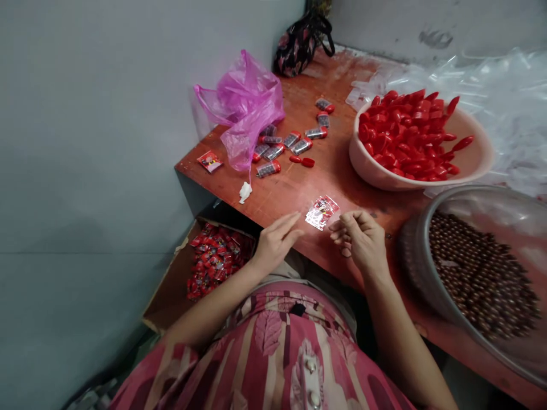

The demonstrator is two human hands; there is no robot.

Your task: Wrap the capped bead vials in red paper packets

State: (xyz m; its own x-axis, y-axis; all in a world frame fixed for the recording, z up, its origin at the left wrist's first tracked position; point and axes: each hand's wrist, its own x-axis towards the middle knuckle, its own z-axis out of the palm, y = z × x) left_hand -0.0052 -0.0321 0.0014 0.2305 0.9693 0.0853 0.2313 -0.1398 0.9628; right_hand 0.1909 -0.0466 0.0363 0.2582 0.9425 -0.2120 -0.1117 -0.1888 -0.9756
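In the head view, a small stack of shiny red-and-silver printed packets or labels lies on the reddish table near its front edge. My left hand is just left of the stack at the table edge, its fingers stretched out and holding nothing visible. Just right of the stack is my right hand, with fingers curled and thumb against the index finger. Whether something small sits in that pinch is hidden. Beyond the stack lies a small red scoop-shaped piece, beside several clear containers with red ends and dark balls.
A pink bowl holds red plastic pieces. Nearer stands a grey basin of brown balls. Clear plastic pieces pile up behind. A pink bag, single packet and patterned pouch lie leftward. Below is a carton of red packets.
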